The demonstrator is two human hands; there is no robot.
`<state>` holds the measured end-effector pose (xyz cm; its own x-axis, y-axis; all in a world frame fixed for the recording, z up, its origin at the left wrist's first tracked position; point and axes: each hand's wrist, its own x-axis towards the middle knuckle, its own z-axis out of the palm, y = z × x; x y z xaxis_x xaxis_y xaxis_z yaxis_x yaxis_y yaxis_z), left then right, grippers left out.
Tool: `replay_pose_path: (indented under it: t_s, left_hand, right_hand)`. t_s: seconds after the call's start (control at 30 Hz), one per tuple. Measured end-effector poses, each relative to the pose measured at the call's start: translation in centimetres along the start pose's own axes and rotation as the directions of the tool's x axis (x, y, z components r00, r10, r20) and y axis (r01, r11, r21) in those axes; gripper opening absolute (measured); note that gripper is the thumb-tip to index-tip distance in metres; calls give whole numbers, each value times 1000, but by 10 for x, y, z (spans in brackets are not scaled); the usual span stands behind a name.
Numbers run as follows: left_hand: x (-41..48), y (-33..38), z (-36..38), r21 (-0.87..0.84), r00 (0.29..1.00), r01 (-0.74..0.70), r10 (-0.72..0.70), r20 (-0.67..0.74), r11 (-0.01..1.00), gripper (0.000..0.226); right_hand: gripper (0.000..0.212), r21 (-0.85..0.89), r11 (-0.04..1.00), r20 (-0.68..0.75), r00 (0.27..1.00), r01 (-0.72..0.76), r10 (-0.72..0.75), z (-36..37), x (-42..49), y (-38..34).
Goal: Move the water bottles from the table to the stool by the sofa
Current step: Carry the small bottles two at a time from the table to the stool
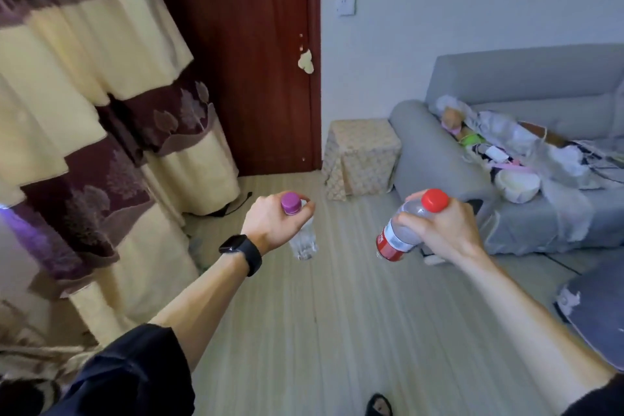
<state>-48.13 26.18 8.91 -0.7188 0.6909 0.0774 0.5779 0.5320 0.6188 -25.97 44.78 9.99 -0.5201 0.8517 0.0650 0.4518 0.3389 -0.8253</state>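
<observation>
left hand (270, 223) gripping purple-capped bottle (302, 233) neck

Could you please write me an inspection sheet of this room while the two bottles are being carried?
Surface: the stool, draped in patterned cloth, stands between the door and the sofa; no bottle on it; table not in view.
Job's things: purple-capped bottle and red-capped bottle, both held above the floor.
Clutter: bags and small items heaped on the sofa seat.
Grippers: left hand grips the purple-capped bottle near its neck; right hand grips the red-capped bottle near its neck.
Cables: what looks like a dark cord on the floor by the curtain.
Surroundings: white wall with a wall socket.
</observation>
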Motion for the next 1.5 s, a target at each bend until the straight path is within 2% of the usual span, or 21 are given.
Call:
replay_pose_path:
  t_s: [0.13,0.23,0.3,0.47,0.6,0.77,0.93,1.0,1.1,1.23,1.4,1.5]
  left_hand:
    - [98,30,9,-1,999,-49,49,-16,999,25]
    - [166,50,15,-16,998,-59,58,-22,998,23]
    - [208,63,20,-23,998,-50,49,-25,998,22]
    - [288,71,43,-100,998,-4,-3,-66,995,14]
    - [357,64,59,-144,999,41,-45,-24,989,13]
    - [459,51,78,-87,999,5,-1,48,996,14]
    - [572,58,88,-50,991,-8,15,130,999,26]
    - [618,64,96,-45,990,-37,43,135,998,36]
    - [667,79,118,-40,983,-92,97,154,995,28]
    - [726,96,156,-85,956,-111,130,264,990,24]
    - [801,114,208,-82,942,-81,104,319,993,27]
    - [841,133,230,-37,942,-100,106,317,994,25]
  right_hand:
    - [18,5,1000,5,1000,27,-27,-4,98,-7]
    - [23,25,999,11,999,32,-32,-7,168,-6]
    - [27,27,999,25,999,37,-38,-11,212,-7]
    - [16,15,998,45,997,62,-62,-10,318,-5]
    - [17,-17,999,34,999,37,-36,5,391,2]
    - [13,-55,998,33,999,-22,24,33,480,8]
    - [36,-110,992,19,998,-60,63,48,561,0]
    - [34,-92,992,-17,997,-81,80,49,592,1]
    - [20,-67,995,-45,996,-76,73,50,632,6]
    - [44,-119,986,-30,993,-120,117,50,691,22]
    - [50,-121,975,-78,981,-186,178,44,772,39]
    - [50,-231,942,-89,970,-243,228,38,823,58]
